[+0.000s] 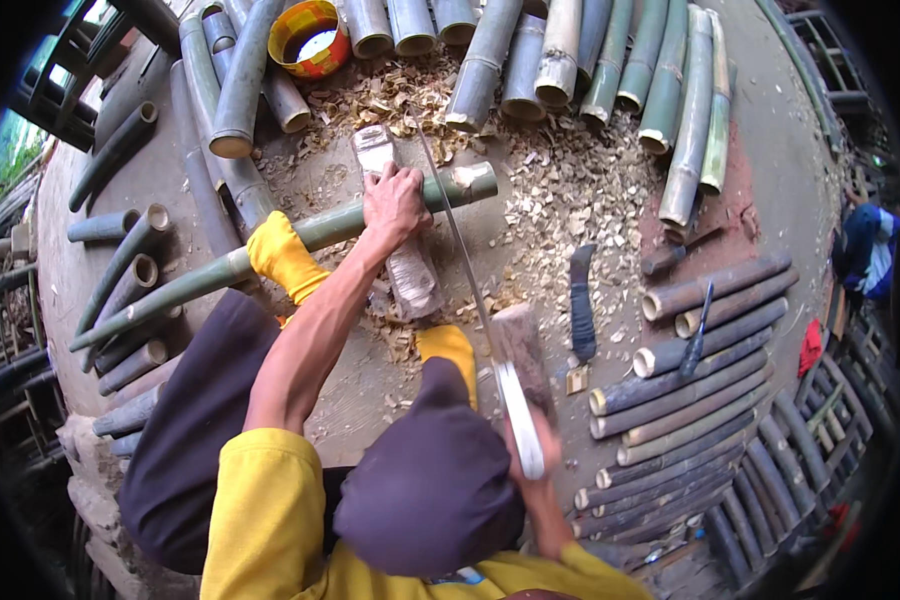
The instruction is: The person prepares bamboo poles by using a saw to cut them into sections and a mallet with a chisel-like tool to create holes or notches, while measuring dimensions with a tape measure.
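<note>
My left hand [398, 205] is closed over a green bamboo pole [330, 226], pressing it down on a worn wooden block [411, 275]. The pole lies slantwise, its cut end at the right. My right hand [536, 440], blurred, is wrapped round the pale handle of a handsaw [460, 225]. The long thin blade crosses the pole to the right of my left hand; whether its teeth have bitten in, I cannot tell. My left foot, in a yellow sock [285, 258], rests against the pole. Another yellow sock [450, 355] shows beyond my dark-clad knee [430, 490].
Wood chips [580, 200] cover the ground. Cut bamboo tubes [670, 100] stand along the back; more tubes [700, 390] lie stacked at right with a dark-handled tool [697, 335] on them. A dark-wrapped blade [582, 305] and a red-yellow bowl [310, 40] are nearby. Another person [867, 250] is far right.
</note>
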The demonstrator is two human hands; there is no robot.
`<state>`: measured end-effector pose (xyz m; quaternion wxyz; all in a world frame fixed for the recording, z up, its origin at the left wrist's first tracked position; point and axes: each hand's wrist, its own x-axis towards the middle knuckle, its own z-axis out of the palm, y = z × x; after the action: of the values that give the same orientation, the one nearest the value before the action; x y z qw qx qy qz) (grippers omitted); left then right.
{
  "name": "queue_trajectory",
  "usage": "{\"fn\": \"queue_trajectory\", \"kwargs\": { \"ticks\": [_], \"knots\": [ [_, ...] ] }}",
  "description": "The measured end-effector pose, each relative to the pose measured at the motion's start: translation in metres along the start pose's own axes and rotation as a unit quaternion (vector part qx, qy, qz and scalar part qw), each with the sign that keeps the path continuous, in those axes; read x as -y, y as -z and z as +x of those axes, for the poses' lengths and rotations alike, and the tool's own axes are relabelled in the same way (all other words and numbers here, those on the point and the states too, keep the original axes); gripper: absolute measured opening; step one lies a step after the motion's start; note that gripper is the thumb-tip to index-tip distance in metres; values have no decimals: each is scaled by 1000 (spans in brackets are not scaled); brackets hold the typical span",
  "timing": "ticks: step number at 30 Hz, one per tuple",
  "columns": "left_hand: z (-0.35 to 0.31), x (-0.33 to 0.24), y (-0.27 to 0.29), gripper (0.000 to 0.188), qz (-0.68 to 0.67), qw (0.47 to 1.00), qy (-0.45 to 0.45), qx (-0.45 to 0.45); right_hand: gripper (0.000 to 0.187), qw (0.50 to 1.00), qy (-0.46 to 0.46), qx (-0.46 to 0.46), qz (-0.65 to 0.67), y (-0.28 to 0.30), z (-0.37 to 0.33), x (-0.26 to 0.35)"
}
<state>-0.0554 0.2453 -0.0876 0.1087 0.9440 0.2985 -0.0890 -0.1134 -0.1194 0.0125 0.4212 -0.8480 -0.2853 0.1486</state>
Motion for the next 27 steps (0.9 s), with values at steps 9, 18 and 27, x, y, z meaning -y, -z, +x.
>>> {"fn": "queue_trajectory", "kwargs": {
  "ticks": [9, 18, 27],
  "knots": [
    [-3, -10, -7, 42, -25, 997, -29, -64, 22, 989, -51, 8, 136, -51, 103, 9],
    [-10, -10, -3, 41, -8, 998, -30, -54, 15, 999, -19, 3, 39, 4, 5, 16],
    [-9, -2, -2, 45, 8, 999, -11, -32, 24, 999, -30, 16, 24, 30, -35, 24]
  ]
}}
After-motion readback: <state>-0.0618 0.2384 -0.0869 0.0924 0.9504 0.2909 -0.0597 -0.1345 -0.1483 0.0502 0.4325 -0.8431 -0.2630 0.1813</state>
